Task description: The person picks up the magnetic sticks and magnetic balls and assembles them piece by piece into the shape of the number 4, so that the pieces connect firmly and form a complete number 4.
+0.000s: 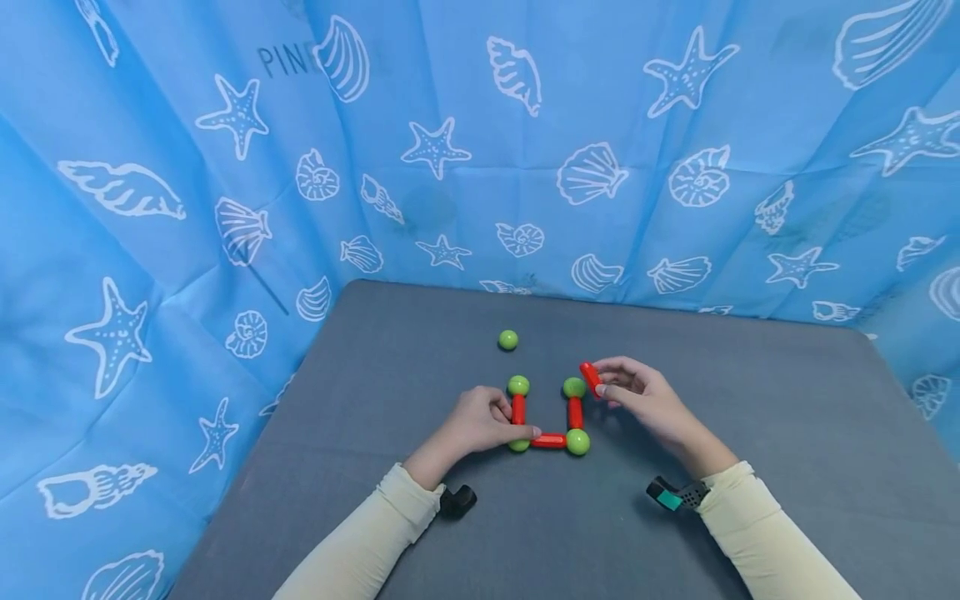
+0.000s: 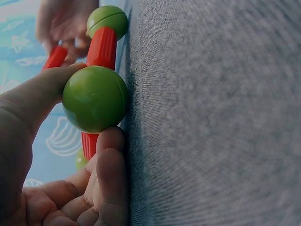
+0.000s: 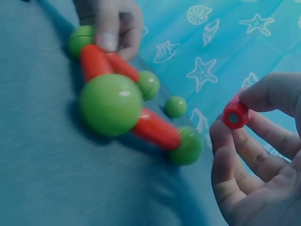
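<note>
On the grey table lies a U-shaped build of red rods and green balls, its open side facing away from me. My left hand [image 1: 480,421] grips its near-left corner, thumb and fingers about the green ball [image 2: 95,99]. A red rod [image 1: 551,440] joins that ball to the near-right ball [image 1: 577,442]. The left side rod [image 1: 519,407] and right side rod [image 1: 575,413] run back to the far-left ball [image 1: 518,384] and far-right ball [image 1: 574,387]. Beside the far-right ball, my right hand [image 1: 641,393] pinches a loose red rod [image 3: 235,115] in the air, a grey disc showing at its end.
A single green ball [image 1: 508,339] lies on the table [image 1: 750,400] behind the build. Blue curtains [image 1: 480,200] with white shell and starfish prints hang along the table's back and left edges. Wrist cameras, one black [image 1: 458,502], the other black with teal [image 1: 665,494], stick out from the sleeves.
</note>
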The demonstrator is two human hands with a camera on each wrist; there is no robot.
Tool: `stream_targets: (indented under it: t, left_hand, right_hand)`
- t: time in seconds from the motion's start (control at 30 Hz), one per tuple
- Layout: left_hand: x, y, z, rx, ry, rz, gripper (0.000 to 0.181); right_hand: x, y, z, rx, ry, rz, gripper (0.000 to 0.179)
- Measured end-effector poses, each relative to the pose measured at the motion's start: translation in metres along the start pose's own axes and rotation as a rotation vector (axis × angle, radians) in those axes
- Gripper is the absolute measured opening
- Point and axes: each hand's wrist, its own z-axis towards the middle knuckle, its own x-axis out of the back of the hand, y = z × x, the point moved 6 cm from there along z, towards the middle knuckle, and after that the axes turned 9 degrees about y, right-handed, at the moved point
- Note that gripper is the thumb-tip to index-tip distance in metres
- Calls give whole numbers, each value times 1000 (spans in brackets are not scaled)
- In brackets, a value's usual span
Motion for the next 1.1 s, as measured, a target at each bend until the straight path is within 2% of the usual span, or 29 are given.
stream_targets:
  t: [0.37, 0.63, 0.8, 1.1]
  left_hand:
    - [0, 0, 1, -28, 19, 17, 45]
    - [-1, 1, 1, -12, 27, 35, 46]
    - [0, 2, 0, -2, 24, 31, 44]
    - [0, 1, 0, 0, 34, 45, 44]
  right_hand:
    - [-6, 15, -35, -37, -53, 42, 52]
    - [-9, 18, -53, -112, -99, 34, 57]
    - [-14, 20, -58, -120, -124, 51, 58]
    - [-24, 22, -67, -129, -266, 145, 49]
